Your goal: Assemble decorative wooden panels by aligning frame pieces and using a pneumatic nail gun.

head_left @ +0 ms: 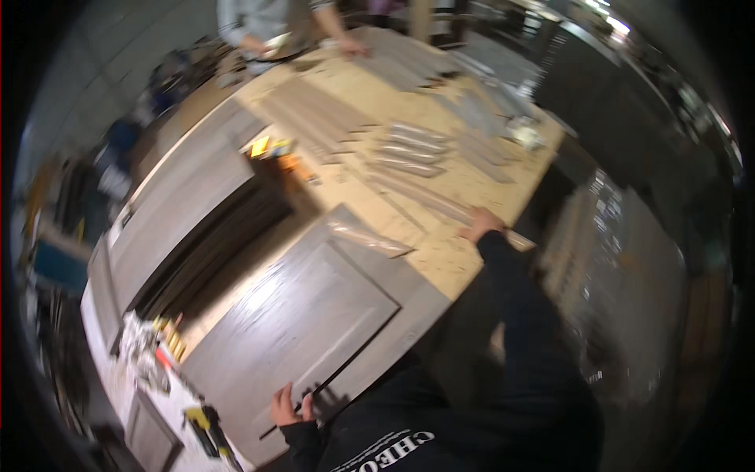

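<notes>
A grey wooden cabinet door (275, 315) lies in front of me, with a raised centre panel and a dark gap along its near rail. My left hand (292, 406) rests at the near-left part of that gap, fingers apart, holding nothing I can see. Out to the right, my right hand (481, 224) is closed around a long, narrow wooden strip (429, 197) close to the table's right edge. A short strip in clear wrap (368, 237) lies across the far corner of the door.
The plywood table (346, 177) carries stacked strips (314, 114) and wrapped bundles (409, 148). More grey doors (185, 185) are stacked at left. A yellow-and-black tool (208, 433) lies near left. Across the table stands a co-worker (271, 27). Wrapped panels (621, 267) stand at right.
</notes>
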Demonstrator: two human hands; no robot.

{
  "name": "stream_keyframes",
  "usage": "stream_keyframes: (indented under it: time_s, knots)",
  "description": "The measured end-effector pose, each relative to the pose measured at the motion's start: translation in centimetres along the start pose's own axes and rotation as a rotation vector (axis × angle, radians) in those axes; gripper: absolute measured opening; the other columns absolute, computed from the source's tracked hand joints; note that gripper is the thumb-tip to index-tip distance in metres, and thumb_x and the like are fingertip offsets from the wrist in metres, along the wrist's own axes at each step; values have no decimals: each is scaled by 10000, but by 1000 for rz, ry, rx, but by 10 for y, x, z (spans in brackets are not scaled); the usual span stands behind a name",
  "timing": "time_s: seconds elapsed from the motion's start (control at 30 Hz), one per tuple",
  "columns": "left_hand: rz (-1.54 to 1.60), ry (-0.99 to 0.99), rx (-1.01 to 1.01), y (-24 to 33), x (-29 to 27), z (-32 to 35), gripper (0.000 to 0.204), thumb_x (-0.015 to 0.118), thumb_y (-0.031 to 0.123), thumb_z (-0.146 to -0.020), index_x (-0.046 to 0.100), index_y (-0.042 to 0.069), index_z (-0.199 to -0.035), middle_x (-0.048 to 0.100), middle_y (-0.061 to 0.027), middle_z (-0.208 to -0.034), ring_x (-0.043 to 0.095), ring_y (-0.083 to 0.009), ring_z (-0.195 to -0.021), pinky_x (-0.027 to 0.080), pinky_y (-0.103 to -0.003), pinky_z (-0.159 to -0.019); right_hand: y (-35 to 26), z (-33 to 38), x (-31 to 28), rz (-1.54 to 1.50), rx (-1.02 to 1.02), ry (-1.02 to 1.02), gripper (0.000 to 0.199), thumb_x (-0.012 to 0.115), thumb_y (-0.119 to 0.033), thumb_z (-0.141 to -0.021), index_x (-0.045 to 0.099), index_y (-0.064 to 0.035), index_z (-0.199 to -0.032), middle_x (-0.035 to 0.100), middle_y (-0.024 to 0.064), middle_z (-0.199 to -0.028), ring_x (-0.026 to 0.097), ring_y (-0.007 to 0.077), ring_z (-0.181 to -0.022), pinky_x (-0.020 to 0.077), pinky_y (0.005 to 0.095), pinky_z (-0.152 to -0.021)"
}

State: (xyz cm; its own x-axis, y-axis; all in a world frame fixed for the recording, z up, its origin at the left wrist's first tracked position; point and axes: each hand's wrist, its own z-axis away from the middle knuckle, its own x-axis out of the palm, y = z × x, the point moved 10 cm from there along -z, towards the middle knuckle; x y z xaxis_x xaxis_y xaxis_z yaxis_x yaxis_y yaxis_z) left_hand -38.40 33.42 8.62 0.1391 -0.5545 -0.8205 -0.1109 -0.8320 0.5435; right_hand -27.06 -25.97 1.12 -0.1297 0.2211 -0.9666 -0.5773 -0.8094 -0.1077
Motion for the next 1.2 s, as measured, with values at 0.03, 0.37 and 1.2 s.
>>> stream_keyframes:
  time_s: [0.03,0.37,1.2]
  knots:
    - [6,36,57,14,3,-1,423,703,248,-660,591,38,-1009,569,-171,-949,558,-326,-850,441,-386,-745,33,-24,28,49,-139,138,723,664,-483,-654,472,-54,-1202,514,156,-1169,474,335,-1075,352,406,-941]
    - [-332,443,-416,-167,-124,54,416,663,184,-666,563,87,-1058,526,-167,-1003,488,-344,-945,394,-416,-827,82,34,28,-70,-214,214,418,661,-114,-691,490,34,-1042,486,206,-995,491,365,-957,403,395,-850]
    - [492,-528,286,-139,-168,-117,426,563,205,-841,464,37,-1220,510,-146,-1184,454,-272,-1130,344,-336,-959,-320,397,-133,110,-1232,475,465,680,-120,-660,523,-74,-1095,487,106,-1011,500,281,-973,393,427,-905]
